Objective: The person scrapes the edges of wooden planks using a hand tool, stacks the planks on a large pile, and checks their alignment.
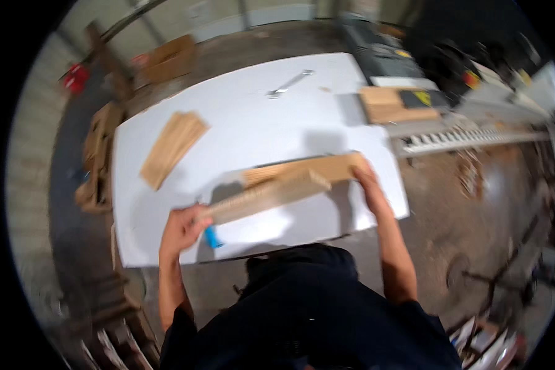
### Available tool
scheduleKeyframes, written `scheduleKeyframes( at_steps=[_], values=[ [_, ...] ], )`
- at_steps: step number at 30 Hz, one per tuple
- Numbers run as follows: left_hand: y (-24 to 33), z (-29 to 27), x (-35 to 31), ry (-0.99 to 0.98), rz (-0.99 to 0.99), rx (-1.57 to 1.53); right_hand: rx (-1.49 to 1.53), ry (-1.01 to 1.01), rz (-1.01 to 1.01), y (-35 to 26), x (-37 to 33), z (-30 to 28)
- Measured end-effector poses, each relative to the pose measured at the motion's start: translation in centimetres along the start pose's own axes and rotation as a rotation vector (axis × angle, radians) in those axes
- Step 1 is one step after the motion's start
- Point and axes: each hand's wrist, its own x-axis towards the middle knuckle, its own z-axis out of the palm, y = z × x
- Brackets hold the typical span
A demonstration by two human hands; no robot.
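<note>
My left hand is closed on the left end of a pale wooden board, which is tilted above the white table and blurred by motion. At the other side, my right hand grips the right end of a second wooden board. The first board crosses in front of the second and hides part of it; whether the two touch, I cannot tell. Just below my left fingers a blue object, perhaps a tool handle, lies on the table, partly covered. Farther left rest several wooden boards, slightly fanned out.
A metal wrench lies near the far edge of the white table. Beyond the table's right side are more boards and a long metal machine rail. Cardboard boxes stand on the floor at the far left.
</note>
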Motion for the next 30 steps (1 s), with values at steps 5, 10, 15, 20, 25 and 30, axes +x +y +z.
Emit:
scheduleKeyframes(
  at_steps=[5, 10, 15, 20, 25, 30],
  values=[
    [-10.6, -1.9, 0.1, 0.457, -0.126, -0.209, -0.094, 0.051, 0.043, -4.1, -0.9, -2.0],
    [-16.0, -11.3, 3.5, 0.647, -0.274, -0.008, 0.090, -0.004, 0.054, -2.3, 0.2, 1.4],
    [-23.3, -15.2, 6.9, 0.556, -0.337, -0.174, 0.134, 0.018, 0.034, -1.8, 0.1, 1.1],
    [-29.2, -13.3, 7.7, 0.662, -0.422, 0.822, 0.139, -0.021, 0.038, -1.4, 0.4, 1.9],
    [-22.6, -5.3, 11.6, 0.623, -0.030, 0.341, 0.138, 0.012, -0.022, -1.2, 0.0, 0.7],
    [-8.1, 8.1, 8.4, -0.020, 0.082, -0.268, 0.048, 0.043, -0.014, -0.2, 0.6, 0.7]
  ],
)
